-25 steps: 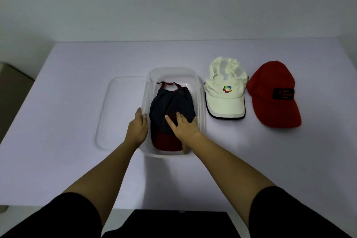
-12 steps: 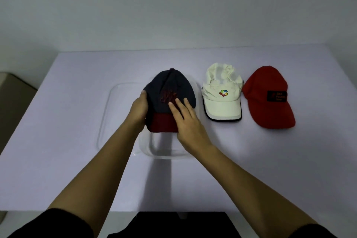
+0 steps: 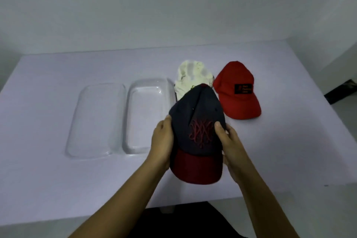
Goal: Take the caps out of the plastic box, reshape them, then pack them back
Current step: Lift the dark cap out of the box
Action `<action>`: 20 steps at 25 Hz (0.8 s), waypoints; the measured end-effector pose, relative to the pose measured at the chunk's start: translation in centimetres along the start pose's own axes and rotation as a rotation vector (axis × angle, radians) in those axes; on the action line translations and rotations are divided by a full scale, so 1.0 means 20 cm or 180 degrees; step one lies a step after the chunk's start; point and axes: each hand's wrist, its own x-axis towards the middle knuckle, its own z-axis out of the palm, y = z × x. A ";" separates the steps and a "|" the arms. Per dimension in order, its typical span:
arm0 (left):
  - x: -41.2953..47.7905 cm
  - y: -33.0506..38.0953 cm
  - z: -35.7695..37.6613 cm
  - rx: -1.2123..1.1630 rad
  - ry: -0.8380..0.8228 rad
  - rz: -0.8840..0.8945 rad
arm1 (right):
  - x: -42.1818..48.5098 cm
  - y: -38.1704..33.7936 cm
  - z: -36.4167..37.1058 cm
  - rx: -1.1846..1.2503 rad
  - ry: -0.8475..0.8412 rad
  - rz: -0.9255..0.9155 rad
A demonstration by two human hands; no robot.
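Above the white table (image 3: 58, 179), near its front, navy fabric cap w/ dark-red brim (image 3: 199, 121) is now out of clear plastic box (image 3: 146, 116), which sits empty. Both left hand (image 3: 162, 141) & right hand (image 3: 229, 147) have fingers (image 3: 218, 129) clamped on its sides. Reshaping prob. next.

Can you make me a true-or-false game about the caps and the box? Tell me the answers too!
1. The left hand and right hand both hold the navy cap. True.
2. The clear lid lies beside the plastic box. True.
3. A cap sits inside the plastic box. False: the box is empty.
4. The red cap lies on the table beside the white cap. True.
5. The navy cap is upside down. False: its embroidered front faces up, towards the camera.
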 end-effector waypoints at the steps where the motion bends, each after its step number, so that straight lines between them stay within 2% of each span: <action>1: -0.01 -0.10 0.03 0.0090 -0.0027 -0.0116 | 0.00 0.03 -0.07 0.0010 0.0023 0.0177; 5: -0.03 -0.36 0.12 0.0159 -0.0390 -0.0705 | 0.00 0.21 -0.28 -0.0087 0.0084 0.0710; 9: -0.02 -0.39 0.20 0.0690 -0.0232 -0.0628 | 0.10 0.34 -0.34 -0.0192 0.0273 0.1057; 12: -0.02 -0.36 0.23 0.0945 -0.0306 -0.0547 | 0.19 0.36 -0.33 -0.0247 0.0340 0.1343; 15: -0.07 -0.33 0.21 0.1505 -0.0435 0.0172 | 0.30 0.35 -0.32 -0.0218 0.0480 0.1559; 17: -0.13 -0.31 0.15 0.1773 -0.1030 0.0963 | 0.33 0.28 -0.28 -0.0152 0.0421 0.1650; 19: -0.13 -0.32 0.07 0.2545 -0.1761 0.1619 | 0.30 0.19 -0.22 -0.0149 0.0231 0.1676; 20: -0.10 -0.33 0.04 0.2993 -0.1853 0.1970 | 0.30 0.17 -0.20 -0.0196 0.0147 0.1688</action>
